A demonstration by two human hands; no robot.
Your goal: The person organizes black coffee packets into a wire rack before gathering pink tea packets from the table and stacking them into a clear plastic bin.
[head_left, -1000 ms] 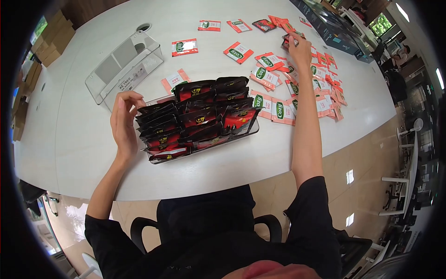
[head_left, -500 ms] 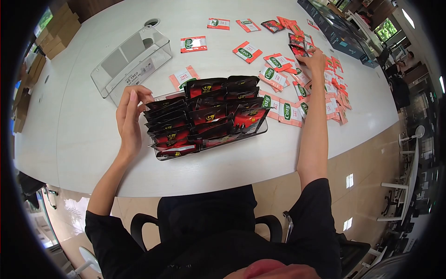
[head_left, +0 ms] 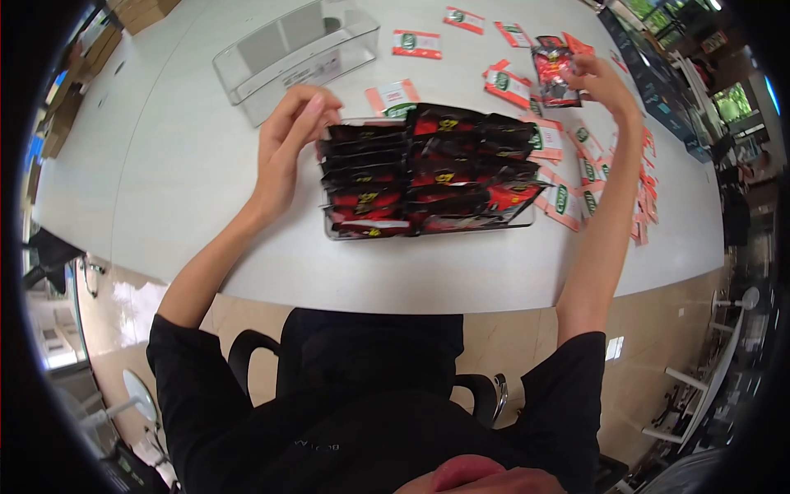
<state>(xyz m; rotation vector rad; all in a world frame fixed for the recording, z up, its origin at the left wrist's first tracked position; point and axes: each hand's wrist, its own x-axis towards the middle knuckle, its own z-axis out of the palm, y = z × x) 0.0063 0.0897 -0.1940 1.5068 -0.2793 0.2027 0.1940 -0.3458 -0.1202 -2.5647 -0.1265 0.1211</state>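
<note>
A clear plastic bin (head_left: 518, 221) stands in front of me, packed with upright rows of black-and-red coffee sachets (head_left: 448, 169). My left hand (head_left: 288, 140) is at its back left corner, fingers bent and closed over the rim. Beyond the bin's right side, my right hand (head_left: 605, 82) pinches the right edge of a black-and-red coffee sachet (head_left: 553, 76). Beneath and around that sachet lie orange-and-white Cozy sachets (head_left: 508, 84), some overlapping. My right forearm covers part of the pile.
A second clear plastic bin (head_left: 296, 62) stands at the back left. More Cozy sachets (head_left: 417, 44) are scattered over the white table (head_left: 271, 280). Dark boxes (head_left: 658, 99) line the right edge, and cardboard boxes (head_left: 148, 12) stand beyond the far left.
The view has shifted, so the table's contents appear farther up and to the right. My right hand has drawn a coffee sachet up from the pile. My left hand stays at the bin's corner.
</note>
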